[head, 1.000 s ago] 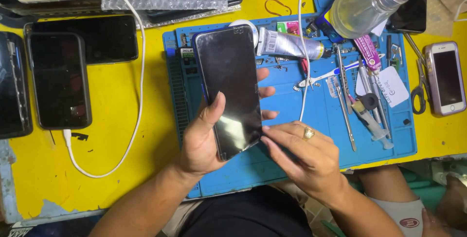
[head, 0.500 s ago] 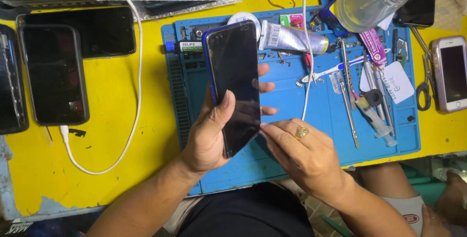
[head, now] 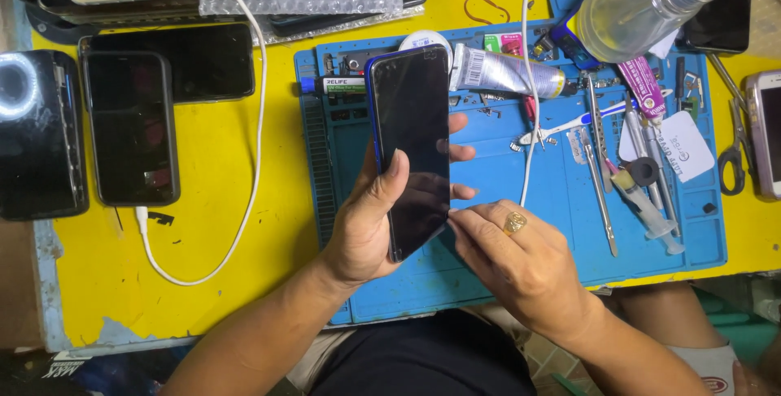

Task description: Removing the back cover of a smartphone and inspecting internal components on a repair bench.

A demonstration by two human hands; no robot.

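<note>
My left hand (head: 368,225) grips a dark smartphone with a blue frame (head: 411,136), held upright over the blue work mat (head: 504,266), thumb resting on its black screen. My right hand (head: 517,266), with a gold ring, touches the phone's lower right edge with its fingertips pinched there. Whether something thin sits between those fingers I cannot tell.
On the mat lie a silver tube (head: 504,72), tweezers (head: 598,180), a toothbrush (head: 569,126), a syringe (head: 647,209) and small parts. A clear bottle (head: 643,2) stands at the back right. Several phones (head: 130,128) lie on the yellow table at left, beside a white cable (head: 256,144). Scissors (head: 732,152) lie far right.
The phone has tilted closer to upright and shifted slightly. My right hand's fingers have moved up to the phone's lower right edge.
</note>
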